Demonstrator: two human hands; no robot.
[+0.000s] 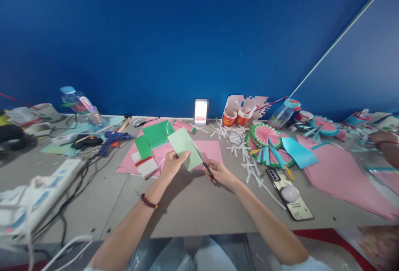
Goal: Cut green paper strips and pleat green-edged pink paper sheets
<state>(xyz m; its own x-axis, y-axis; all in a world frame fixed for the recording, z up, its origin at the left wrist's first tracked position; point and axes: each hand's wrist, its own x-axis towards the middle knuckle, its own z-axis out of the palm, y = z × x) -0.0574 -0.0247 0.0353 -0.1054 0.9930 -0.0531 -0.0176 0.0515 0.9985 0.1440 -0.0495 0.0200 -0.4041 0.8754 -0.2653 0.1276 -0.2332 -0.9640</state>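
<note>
- Workpiece: a pale green sheet (183,141), held tilted above the near part of the tabletop, in front of the person.
- Left hand (175,161): pinches the sheet near its lower left edge, thumb on the upper face, fingers beneath.
- Right hand (220,173): fingers curl around the dark handles of the scissors (208,170); the blades lie at the sheet's right edge. Blade opening cannot be determined.
- Handling: the sheet is judged light, thin and fairly stiff, likely paper or card. It probably creases under a hard pinch and may flex if gripped at one corner.
- Recommended hold: a flat thumb-and-finger pinch near the edge, clear of the blades. Hold the scissors by the handles only.
- Surface: the grey tabletop (187,215) carries pink paper (213,149) and darker green sheets (158,133) beyond the hands, white strips (248,167) and a phone (299,208) to the right, and a power strip (56,192) to the left.
- Room: a plain blue wall (199,34) stands behind the tabletop.
</note>
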